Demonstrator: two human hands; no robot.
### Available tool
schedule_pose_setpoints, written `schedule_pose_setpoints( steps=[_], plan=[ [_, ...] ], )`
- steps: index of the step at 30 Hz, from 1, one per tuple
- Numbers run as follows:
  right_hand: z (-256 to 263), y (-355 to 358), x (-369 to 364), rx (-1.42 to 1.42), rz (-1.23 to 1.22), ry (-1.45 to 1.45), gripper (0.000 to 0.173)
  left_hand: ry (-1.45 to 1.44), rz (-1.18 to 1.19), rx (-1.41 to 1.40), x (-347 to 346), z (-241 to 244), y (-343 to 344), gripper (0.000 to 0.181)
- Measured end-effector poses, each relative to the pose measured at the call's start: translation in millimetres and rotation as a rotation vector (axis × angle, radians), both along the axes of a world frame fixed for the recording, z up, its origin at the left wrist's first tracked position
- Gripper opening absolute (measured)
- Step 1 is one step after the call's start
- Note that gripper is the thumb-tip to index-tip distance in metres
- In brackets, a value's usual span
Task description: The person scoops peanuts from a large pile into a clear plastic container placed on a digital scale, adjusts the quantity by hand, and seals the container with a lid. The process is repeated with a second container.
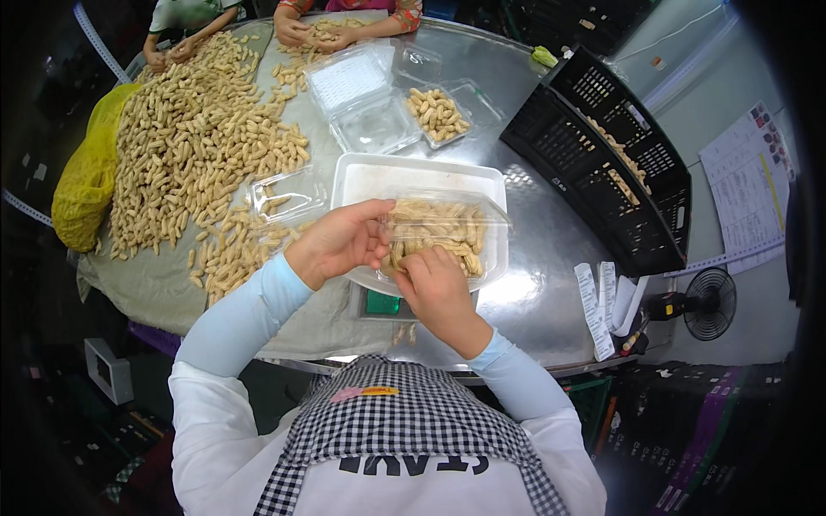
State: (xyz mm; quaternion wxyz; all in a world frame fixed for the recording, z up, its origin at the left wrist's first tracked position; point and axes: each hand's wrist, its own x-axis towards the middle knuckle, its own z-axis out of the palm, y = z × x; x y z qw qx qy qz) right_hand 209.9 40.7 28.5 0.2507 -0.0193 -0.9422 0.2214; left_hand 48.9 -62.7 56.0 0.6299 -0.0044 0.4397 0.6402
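Note:
A clear plastic clamshell box [445,216] filled with unshelled peanuts [461,229] sits inside a white plastic tray [361,169], its lid partly lowered over them. My left hand [345,242] is at the box's left side, thumb at the lid's edge and fingers curled beside it. At the near left corner, my right hand [442,297] has its bent fingers over the peanuts and the front rim; what lies under the fingertips is hidden. Beneath the tray shows a scale with a green display [382,302].
Left lies a big peanut heap [193,142] beside a yellow mesh sack [90,174]. Ahead are open clamshells [374,122] and a filled one [440,116]. A black crate [600,161], label strips [595,309] and a fan [710,303] stand right. Two people's hands work across the table.

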Motion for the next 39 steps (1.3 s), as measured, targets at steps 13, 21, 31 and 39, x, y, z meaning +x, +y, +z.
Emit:
schedule_pose_setpoints(
  steps=[13,21,31,39],
  plan=[
    [-12.3,-3.2,-22.9,0.030,-0.086,0.157,0.015,-0.011,0.043,-0.008,4.2,1.0,3.0,0.020],
    [-14.4,-7.2,-25.5,0.165,-0.134,0.076,0.022,0.017,0.003,-0.001,3.9,-4.1,-1.2,0.021],
    [10.4,5.9,55.6,0.003,0.026,0.111,0.014,0.270,-0.076,-0.094,10.3,3.0,-13.0,0.026],
    [-5.0,63.4,92.3,-0.692,-0.619,0.230,0.015,1.049,-0.178,-0.360,43.1,-5.5,-23.6,0.040]
  ],
)
